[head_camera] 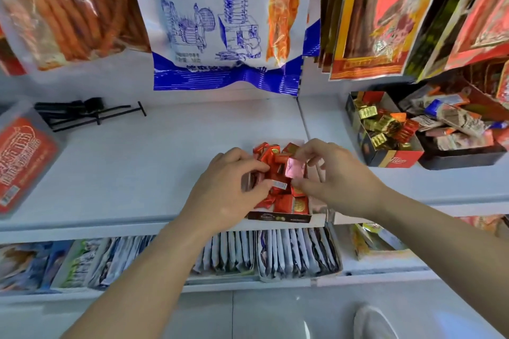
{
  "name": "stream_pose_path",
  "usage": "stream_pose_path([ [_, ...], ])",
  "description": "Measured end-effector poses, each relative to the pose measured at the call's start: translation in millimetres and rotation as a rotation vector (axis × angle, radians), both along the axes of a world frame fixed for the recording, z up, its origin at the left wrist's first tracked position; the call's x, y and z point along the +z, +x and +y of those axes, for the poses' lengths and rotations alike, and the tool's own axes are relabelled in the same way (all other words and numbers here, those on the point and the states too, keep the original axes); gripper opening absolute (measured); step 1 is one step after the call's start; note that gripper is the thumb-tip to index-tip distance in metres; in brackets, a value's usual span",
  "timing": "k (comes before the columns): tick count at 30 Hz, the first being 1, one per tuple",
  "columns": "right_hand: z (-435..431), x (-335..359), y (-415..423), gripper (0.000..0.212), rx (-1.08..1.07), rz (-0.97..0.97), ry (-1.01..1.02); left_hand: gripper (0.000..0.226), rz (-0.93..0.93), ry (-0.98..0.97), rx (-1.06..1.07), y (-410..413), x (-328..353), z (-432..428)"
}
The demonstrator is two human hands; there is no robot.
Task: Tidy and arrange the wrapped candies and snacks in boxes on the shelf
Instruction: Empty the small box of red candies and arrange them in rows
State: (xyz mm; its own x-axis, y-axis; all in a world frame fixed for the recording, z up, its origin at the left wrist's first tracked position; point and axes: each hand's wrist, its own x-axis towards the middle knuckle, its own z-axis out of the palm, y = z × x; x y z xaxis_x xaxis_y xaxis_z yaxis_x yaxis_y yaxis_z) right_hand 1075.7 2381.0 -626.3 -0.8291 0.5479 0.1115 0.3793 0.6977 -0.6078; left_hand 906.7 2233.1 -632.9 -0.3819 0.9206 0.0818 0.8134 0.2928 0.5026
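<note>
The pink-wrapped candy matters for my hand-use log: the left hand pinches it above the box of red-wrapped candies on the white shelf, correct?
Wrong hand. In the head view the right hand pinches the pink-wrapped candy above the box of red-wrapped candies on the white shelf; the left hand grips red ones.

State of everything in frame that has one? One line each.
left hand, fingers curled round red candies in their box
right hand, pinching pink candy above the box
candy box, open, full, at shelf's front edge
gold candy box, open, contents jumbled
black hooks, lying loose on shelf
</note>
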Motion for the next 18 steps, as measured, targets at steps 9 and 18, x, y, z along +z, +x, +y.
stream_pose_path([
  [9,1,9,7,0.028,-0.063,0.147,-0.200,0.030,-0.010,-0.051,-0.005,6,8,-3],
  [18,-8,19,3,0.019,-0.047,0.194,-0.448,0.026,-0.088,0.062,-0.020,2,9,-4],
])
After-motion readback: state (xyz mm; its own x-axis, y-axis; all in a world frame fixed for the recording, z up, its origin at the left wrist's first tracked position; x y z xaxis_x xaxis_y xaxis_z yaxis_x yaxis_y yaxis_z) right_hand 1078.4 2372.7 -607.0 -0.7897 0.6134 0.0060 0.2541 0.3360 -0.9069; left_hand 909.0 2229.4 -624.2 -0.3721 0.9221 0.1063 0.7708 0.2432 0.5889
